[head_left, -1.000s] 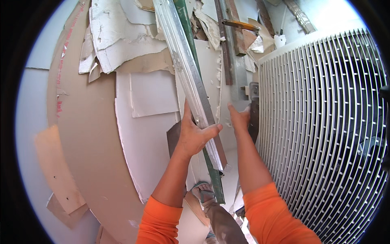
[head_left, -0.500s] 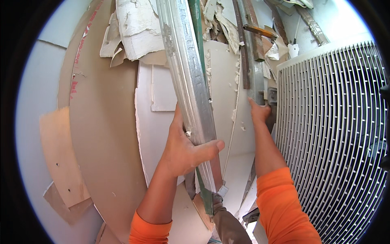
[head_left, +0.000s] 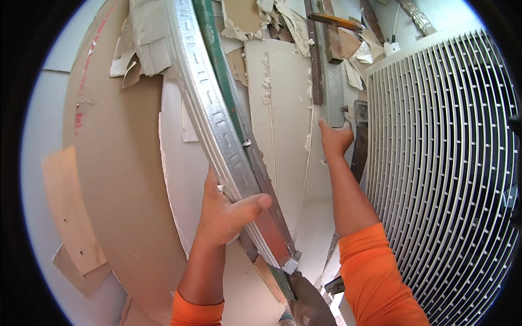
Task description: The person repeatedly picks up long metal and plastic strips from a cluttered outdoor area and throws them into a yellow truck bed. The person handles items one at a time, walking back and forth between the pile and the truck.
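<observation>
Long galvanized metal channels (head_left: 202,103) slant from the upper left to the lower middle, with a green metal strip (head_left: 222,76) lying along them. My left hand (head_left: 224,217) is wrapped round this bundle from below, its thumb across the top. Farther off to the right, my right hand (head_left: 338,137) is closed at the near end of another grey metal channel (head_left: 335,100); its fingers are partly hidden. A dark reddish-brown metal bar (head_left: 316,65) lies beside that channel.
Brown board sheets (head_left: 125,179) lean on the left, near a wood piece (head_left: 73,212) with two holes. Torn white board scraps (head_left: 149,49) lie at the back. A white grille (head_left: 435,163) stands along the right. An orange-handled tool (head_left: 334,22) rests at the far end.
The bundle in my left hand has tilted, its far end swinging left. My right hand stays at the end of the grey channel. The whole view has shifted slightly.
</observation>
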The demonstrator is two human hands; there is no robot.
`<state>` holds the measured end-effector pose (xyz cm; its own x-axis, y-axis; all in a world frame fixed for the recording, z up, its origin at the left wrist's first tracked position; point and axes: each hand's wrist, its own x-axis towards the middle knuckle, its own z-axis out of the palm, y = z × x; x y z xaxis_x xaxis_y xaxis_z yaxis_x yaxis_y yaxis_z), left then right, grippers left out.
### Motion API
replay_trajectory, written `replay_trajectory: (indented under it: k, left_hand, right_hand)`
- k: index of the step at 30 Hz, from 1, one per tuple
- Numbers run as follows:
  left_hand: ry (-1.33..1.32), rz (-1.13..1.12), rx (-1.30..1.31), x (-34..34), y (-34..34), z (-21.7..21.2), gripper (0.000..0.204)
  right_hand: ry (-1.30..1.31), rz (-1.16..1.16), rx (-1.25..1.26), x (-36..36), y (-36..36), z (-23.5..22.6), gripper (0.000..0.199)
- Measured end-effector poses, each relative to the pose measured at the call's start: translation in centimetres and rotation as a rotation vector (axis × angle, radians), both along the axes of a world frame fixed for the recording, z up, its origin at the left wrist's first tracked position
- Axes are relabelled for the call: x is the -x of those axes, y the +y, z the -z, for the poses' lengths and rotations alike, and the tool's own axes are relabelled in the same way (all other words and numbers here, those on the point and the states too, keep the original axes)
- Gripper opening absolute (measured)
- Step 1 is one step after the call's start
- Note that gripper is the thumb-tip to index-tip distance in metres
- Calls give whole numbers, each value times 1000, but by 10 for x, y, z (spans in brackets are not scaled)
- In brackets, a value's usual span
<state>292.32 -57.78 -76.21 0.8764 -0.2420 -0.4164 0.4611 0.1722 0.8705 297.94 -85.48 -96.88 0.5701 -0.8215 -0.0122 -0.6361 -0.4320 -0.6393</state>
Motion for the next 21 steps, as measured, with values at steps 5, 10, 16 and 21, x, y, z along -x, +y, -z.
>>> replay_trajectory:
  k: [5, 10, 16, 21]
  left_hand:
    - [7, -88, -77, 10, -10, -5, 83]
    - [8, -58, -149, 3, -15, -18, 91]
    - [-30, -74, -211, 1, -5, -41, 97]
    - [-57, -120, -257, 13, 20, -49, 103]
  right_hand:
    - [-12, 41, -62, -4, 14, -6, 69]
    - [-89, 23, -23, 2, 20, -6, 67]
    - [18, -36, -22, 0, 3, -2, 66]
    - [-12, -30, -90, -1, 5, -5, 65]
